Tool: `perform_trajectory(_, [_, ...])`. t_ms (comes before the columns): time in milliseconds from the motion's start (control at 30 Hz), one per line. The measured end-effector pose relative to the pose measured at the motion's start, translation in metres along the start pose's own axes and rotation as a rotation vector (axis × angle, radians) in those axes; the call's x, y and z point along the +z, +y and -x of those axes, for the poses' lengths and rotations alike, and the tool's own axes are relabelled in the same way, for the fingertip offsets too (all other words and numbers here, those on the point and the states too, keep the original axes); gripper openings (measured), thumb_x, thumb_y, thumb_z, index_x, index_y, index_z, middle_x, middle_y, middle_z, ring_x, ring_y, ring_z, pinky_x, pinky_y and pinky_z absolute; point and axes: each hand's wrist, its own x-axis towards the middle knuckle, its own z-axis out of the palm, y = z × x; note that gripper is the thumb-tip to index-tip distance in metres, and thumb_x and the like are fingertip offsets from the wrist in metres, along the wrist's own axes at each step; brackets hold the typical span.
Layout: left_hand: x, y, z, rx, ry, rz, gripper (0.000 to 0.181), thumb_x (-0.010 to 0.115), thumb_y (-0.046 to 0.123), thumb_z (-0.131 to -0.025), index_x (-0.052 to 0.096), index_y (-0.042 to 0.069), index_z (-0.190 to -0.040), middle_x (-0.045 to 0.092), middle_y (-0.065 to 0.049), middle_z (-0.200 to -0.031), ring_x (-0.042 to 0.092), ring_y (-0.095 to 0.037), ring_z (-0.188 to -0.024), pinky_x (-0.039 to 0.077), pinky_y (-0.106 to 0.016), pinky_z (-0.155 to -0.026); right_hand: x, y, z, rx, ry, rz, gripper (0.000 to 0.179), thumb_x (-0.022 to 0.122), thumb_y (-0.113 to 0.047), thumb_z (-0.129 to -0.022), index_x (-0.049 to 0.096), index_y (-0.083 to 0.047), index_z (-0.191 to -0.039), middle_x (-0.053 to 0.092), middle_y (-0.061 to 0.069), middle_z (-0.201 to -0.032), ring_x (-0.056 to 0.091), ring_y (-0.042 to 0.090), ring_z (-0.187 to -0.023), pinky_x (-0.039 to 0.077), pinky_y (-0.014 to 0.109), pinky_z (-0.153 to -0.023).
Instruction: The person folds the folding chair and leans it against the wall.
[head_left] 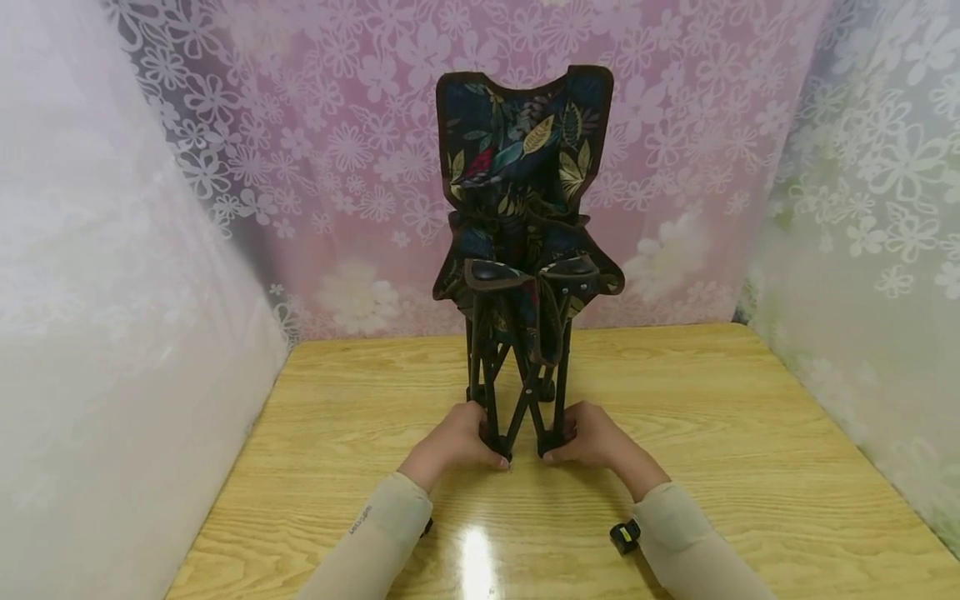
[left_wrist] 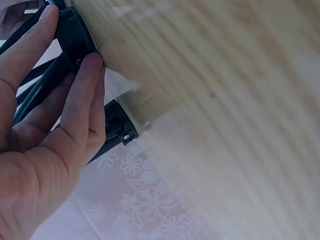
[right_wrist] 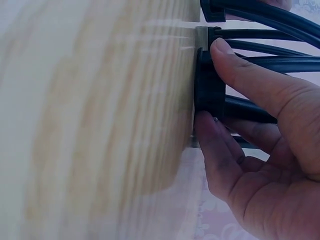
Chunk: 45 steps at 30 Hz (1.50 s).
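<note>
A folding camp chair (head_left: 517, 167) with dark leaf-print fabric and black tube legs stands upright on the table, partly folded, its front legs close together. My left hand (head_left: 467, 437) grips the black foot (left_wrist: 75, 37) of the front left leg between thumb and fingers. On the other side, my right hand (head_left: 592, 437) pinches the foot (right_wrist: 210, 85) of the front right leg in the same way. Both feet are at the tabletop. Crossed struts (head_left: 530, 390) join the legs above the hands. The rear left foot (left_wrist: 120, 125) shows behind my left hand.
The wood-grain table (head_left: 337, 500) runs up to a pink flowered curtain (head_left: 360, 167) close behind the chair. Pale sheets (head_left: 112, 292) hang along the left and right sides. A small black device (head_left: 624, 537) sits by my right wrist.
</note>
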Motion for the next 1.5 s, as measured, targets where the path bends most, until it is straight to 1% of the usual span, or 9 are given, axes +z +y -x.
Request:
perform_trajectory(100, [-0.0007,0.0011,0.0002,-0.005,-0.004,0.012,0.041,0.102,0.023,-0.071,0.072,0.004,-0.092,0.07,-0.005,-0.087,0.065,-0.019,-0.078,0.059,-0.037,-0.074,0.0004,-0.0012,-0.0003,0.016,0.005,0.004,0.031,0.101,-0.02,-0.072,0.078,-0.006,-0.088,0.072,0.002,-0.08,0.06,0.015,-0.072,0.052,0.031,-0.066])
perform_trajectory(333, [0.0001,0.0013,0.002,0.002,-0.001,0.015,0.039,0.101,0.022,-0.072,0.072,0.004,-0.092,0.071,-0.004,-0.085,0.064,-0.018,-0.077,0.058,-0.037,-0.074,0.0,-0.0028,0.0009,0.04,0.001,-0.002,0.032,0.1,-0.02,-0.073,0.075,-0.004,-0.084,0.063,0.003,-0.073,0.05,0.016,-0.066,0.043,0.031,-0.06])
perform_trajectory(633, [-0.0009,0.001,0.0035,-0.002,-0.005,0.02,0.037,0.101,0.022,-0.073,0.074,0.003,-0.09,0.07,-0.003,-0.082,0.06,-0.016,-0.073,0.055,-0.034,-0.069,0.0,-0.0013,0.0007,0.021,0.002,0.003,0.032,0.1,-0.022,-0.073,0.076,-0.005,-0.085,0.069,0.003,-0.079,0.056,0.016,-0.071,0.05,0.031,-0.065])
perform_trajectory(767, [-0.0009,0.0007,0.0028,-0.002,-0.005,0.017,0.036,0.101,0.022,-0.073,0.075,0.003,-0.091,0.071,-0.002,-0.083,0.061,-0.016,-0.075,0.056,-0.034,-0.071,-0.0006,0.0012,0.0006,0.003,0.0,-0.003,0.031,0.1,-0.022,-0.073,0.078,-0.006,-0.087,0.072,0.003,-0.081,0.061,0.015,-0.075,0.054,0.032,-0.069])
perform_trajectory(867, [-0.0008,0.0003,0.0022,0.003,-0.004,0.016,0.036,0.101,0.022,-0.073,0.075,0.004,-0.091,0.072,-0.002,-0.084,0.061,-0.016,-0.076,0.056,-0.034,-0.072,-0.0008,0.0028,0.0005,-0.008,-0.001,-0.009,0.03,0.1,-0.022,-0.073,0.078,-0.006,-0.086,0.073,0.002,-0.082,0.062,0.015,-0.075,0.055,0.032,-0.069])
perform_trajectory(1100, [-0.001,0.0003,0.0026,0.007,-0.006,0.022,0.036,0.101,0.022,-0.073,0.076,0.004,-0.091,0.074,-0.002,-0.086,0.064,-0.015,-0.077,0.058,-0.036,-0.075,-0.0013,0.004,-0.0002,-0.026,-0.002,-0.01,0.03,0.1,-0.022,-0.073,0.076,-0.006,-0.083,0.069,0.002,-0.076,0.055,0.015,-0.069,0.049,0.031,-0.063])
perform_trajectory(1267, [-0.0015,0.0012,0.0029,-0.004,0.0,0.018,0.036,0.101,0.023,-0.072,0.075,0.005,-0.091,0.073,-0.002,-0.085,0.064,-0.016,-0.078,0.058,-0.037,-0.076,-0.0017,0.0032,-0.0008,-0.022,0.001,-0.014,0.031,0.1,-0.022,-0.073,0.074,-0.006,-0.078,0.063,0.001,-0.071,0.049,0.014,-0.065,0.044,0.03,-0.06])
perform_trajectory(1500, [-0.0009,0.0023,0.0026,-0.018,0.0,0.005,0.037,0.101,0.023,-0.073,0.075,0.006,-0.091,0.072,-0.003,-0.087,0.063,-0.017,-0.08,0.058,-0.037,-0.076,-0.0003,0.004,-0.0012,-0.007,0.002,-0.017,0.031,0.1,-0.022,-0.073,0.074,-0.006,-0.079,0.065,0.001,-0.073,0.051,0.014,-0.067,0.046,0.03,-0.06])
